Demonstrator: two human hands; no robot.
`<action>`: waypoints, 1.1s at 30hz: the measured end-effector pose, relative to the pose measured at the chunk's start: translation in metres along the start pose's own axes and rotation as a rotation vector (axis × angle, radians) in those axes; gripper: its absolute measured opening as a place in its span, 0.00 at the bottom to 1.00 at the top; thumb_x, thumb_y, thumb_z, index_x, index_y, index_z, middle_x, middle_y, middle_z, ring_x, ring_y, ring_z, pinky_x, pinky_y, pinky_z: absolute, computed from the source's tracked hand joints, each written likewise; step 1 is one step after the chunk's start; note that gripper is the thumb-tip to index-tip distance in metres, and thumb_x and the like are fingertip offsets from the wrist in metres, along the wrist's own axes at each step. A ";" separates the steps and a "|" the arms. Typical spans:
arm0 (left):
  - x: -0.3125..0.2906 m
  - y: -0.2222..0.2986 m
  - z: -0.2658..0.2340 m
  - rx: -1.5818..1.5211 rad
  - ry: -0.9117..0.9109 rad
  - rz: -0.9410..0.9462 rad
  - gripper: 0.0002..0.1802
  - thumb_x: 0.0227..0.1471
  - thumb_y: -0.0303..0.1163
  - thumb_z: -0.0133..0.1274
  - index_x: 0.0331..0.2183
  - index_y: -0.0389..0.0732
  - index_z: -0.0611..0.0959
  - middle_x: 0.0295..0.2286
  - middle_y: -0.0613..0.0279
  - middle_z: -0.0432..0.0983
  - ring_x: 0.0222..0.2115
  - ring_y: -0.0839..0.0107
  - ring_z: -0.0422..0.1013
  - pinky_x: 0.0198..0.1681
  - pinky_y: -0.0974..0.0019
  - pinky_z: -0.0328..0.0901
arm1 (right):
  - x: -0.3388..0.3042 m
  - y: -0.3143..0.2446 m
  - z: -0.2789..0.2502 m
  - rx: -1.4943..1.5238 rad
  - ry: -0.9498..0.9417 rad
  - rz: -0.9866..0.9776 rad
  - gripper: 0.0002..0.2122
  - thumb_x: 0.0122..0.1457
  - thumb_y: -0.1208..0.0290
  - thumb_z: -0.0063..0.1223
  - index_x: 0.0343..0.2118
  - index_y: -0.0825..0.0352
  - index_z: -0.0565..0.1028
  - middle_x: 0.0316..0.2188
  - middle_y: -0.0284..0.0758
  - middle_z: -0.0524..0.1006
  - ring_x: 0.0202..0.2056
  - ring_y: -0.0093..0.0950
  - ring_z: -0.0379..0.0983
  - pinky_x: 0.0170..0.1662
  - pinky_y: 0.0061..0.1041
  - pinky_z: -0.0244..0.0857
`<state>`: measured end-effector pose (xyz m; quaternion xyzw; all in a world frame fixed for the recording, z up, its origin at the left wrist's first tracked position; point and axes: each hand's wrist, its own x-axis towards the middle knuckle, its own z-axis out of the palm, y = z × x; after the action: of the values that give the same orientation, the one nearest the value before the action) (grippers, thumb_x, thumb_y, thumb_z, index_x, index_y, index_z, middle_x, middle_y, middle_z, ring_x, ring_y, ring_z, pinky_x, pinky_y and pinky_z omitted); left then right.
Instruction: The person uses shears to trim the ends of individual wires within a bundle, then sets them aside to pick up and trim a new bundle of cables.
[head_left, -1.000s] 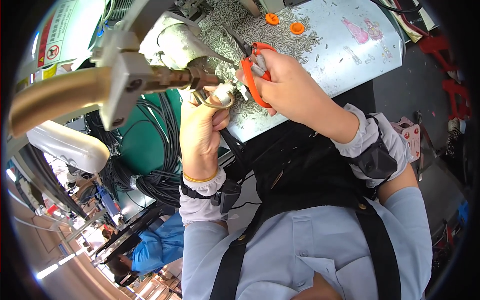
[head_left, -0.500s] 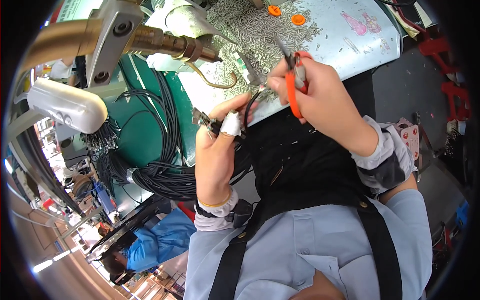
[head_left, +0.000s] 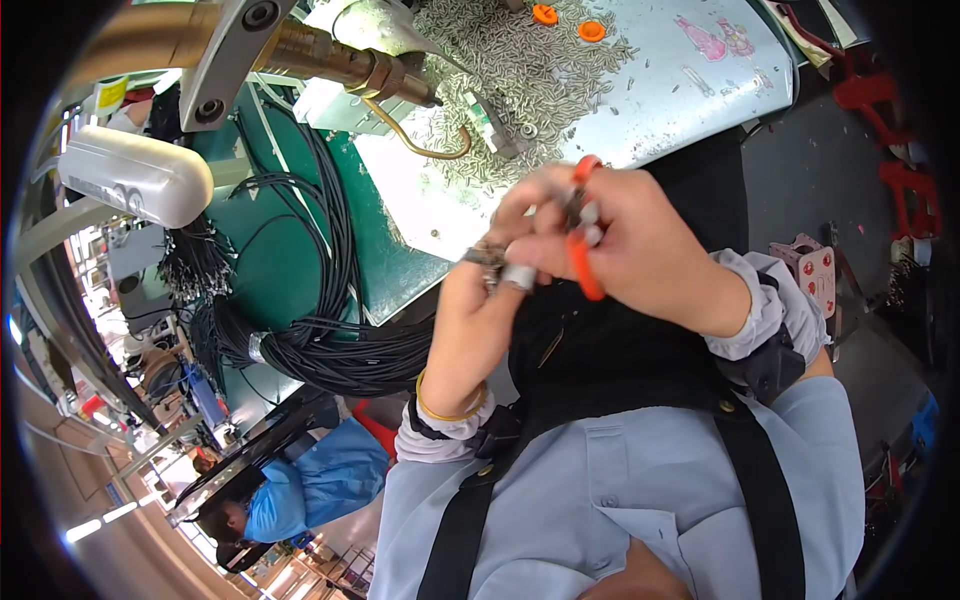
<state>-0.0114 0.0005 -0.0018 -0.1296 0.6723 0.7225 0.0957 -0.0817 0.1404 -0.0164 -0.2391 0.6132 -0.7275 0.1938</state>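
Note:
My right hand (head_left: 630, 235) is closed around a pair of scissors (head_left: 584, 270) with orange loop handles; their blades are lost in blur. Against its fingertips sits my left hand (head_left: 475, 320), closed, with a white wrap (head_left: 518, 277) on one digit. A small metal part (head_left: 487, 258) shows smeared between the left fingers. Whatever else is pinched where both hands meet is hidden. Both hands are over the black apron (head_left: 620, 350), just in front of the worktop's near edge.
Loose metal pins (head_left: 520, 70) cover much of the pale worktop (head_left: 690, 110), with two orange caps (head_left: 592, 31) among them. A metal machine arm (head_left: 340, 75) reaches in from the upper left. Coiled black cables (head_left: 350, 360) lie on the green surface (head_left: 270, 240). Someone in blue (head_left: 310, 480) is at lower left.
Both hands have come together and down toward me, the left one moving right. The scissors' blades no longer point up over the pins, and the black cable end in my left hand is now hidden.

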 end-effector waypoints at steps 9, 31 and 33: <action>-0.001 0.003 -0.002 -0.232 0.078 -0.011 0.09 0.47 0.20 0.45 0.35 0.32 0.72 0.23 0.62 0.68 0.22 0.79 0.62 0.28 0.76 0.62 | -0.004 0.008 -0.012 0.066 0.057 0.299 0.06 0.51 0.77 0.47 0.31 0.71 0.71 0.16 0.27 0.66 0.15 0.16 0.60 0.19 0.14 0.54; -0.003 0.004 0.017 0.114 0.398 0.318 0.16 0.34 0.12 0.49 0.33 0.31 0.74 0.24 0.67 0.69 0.24 0.85 0.63 0.27 0.84 0.56 | -0.012 0.016 -0.002 -0.324 0.122 -0.258 0.09 0.43 0.82 0.54 0.30 0.70 0.72 0.19 0.34 0.73 0.17 0.21 0.69 0.19 0.15 0.60; -0.004 -0.003 0.008 0.239 0.368 0.331 0.16 0.33 0.12 0.50 0.31 0.32 0.74 0.24 0.67 0.69 0.23 0.86 0.62 0.26 0.84 0.56 | -0.013 0.014 -0.003 -0.440 0.124 -0.368 0.09 0.43 0.82 0.54 0.30 0.70 0.72 0.19 0.34 0.72 0.17 0.21 0.69 0.19 0.15 0.60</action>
<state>-0.0070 0.0086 -0.0030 -0.1346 0.7711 0.6080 -0.1328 -0.0726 0.1476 -0.0322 -0.3373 0.7132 -0.6134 -0.0357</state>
